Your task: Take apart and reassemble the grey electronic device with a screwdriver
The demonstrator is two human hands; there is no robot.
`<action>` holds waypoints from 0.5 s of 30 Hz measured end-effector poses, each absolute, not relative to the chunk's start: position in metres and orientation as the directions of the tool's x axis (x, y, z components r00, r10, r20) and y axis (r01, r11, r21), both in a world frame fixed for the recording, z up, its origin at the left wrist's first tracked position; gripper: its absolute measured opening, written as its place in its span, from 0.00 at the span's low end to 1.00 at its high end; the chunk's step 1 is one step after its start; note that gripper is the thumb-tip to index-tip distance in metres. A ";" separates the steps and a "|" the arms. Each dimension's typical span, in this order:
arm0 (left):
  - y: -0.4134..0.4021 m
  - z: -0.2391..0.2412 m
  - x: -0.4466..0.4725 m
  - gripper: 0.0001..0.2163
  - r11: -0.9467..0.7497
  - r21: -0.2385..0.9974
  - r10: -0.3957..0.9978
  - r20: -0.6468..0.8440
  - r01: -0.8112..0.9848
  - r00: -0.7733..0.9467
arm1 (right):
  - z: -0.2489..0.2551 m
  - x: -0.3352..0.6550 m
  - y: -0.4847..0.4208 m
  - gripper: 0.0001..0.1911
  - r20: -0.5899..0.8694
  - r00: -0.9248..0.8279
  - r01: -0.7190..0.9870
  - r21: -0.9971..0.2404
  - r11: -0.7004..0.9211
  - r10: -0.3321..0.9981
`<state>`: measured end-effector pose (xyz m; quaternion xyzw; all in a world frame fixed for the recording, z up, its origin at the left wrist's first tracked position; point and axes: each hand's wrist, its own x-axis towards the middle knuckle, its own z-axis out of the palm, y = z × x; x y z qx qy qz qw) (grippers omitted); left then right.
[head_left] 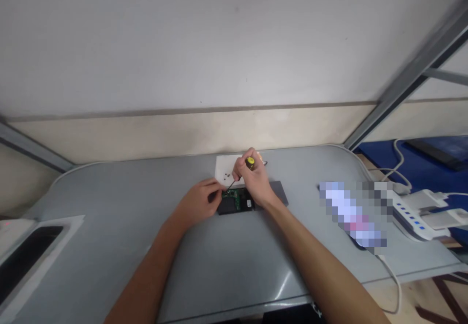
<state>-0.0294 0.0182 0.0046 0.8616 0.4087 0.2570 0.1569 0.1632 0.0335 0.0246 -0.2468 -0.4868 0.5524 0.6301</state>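
Note:
An opened, flat electronic device (249, 206) lies on the grey table, its green circuit board (237, 200) and black parts exposed. My right hand (255, 180) is wrapped round a screwdriver (250, 161) with a yellow-and-black handle. Its thin shaft slants down left to the board's upper left part. At the device's left end, my left hand (201, 199) has its fingers curled against the edge, close to the screwdriver's tip. Behind the device, several tiny dark screws (226, 175) rest on a white sheet of paper (220, 164). My right hand and wrist cover part of the sheet and device.
A dark grey flat panel (280, 192) shows beyond my right wrist. Rightward lie a blurred-out phone (360, 246) with a cable and a white power strip (411, 224) with plugs. A black-screened tablet-like object (31, 255) is at left. Metal frame bars (402, 75) rise at the sides.

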 end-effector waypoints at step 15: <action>0.019 0.003 -0.030 0.11 -0.628 0.458 0.777 0.329 0.629 0.536 | 0.024 0.162 0.035 0.20 0.304 -0.130 -0.523 -0.829 0.196 0.944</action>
